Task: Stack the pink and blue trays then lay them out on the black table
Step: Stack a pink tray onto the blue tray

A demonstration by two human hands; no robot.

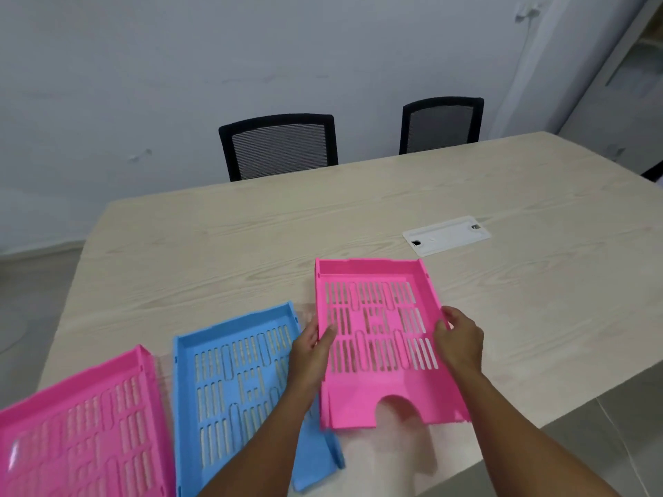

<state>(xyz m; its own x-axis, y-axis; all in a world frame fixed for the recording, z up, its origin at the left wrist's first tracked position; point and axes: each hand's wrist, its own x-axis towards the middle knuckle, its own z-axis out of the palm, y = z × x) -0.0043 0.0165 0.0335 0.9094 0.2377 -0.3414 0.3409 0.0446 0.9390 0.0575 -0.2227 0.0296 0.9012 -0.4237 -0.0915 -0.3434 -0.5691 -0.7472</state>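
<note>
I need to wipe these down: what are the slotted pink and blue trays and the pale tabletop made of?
The slotted pink tray held in both hands and the slotted blue tray look like moulded plastic with a smooth, faint sheen and thin, uniformly coloured walls. The pale tabletop shows printed-looking wood grain, likely matte laminate.

Two slotted trays are bright pink, one far left [82, 425] and one at right [376, 338], with a sky-blue slotted tray [229, 382] between them. The counter [251, 238] is pale beige woodgrain bearing a white plate [446, 234]; both chairs [280, 145] are black mesh.
</note>
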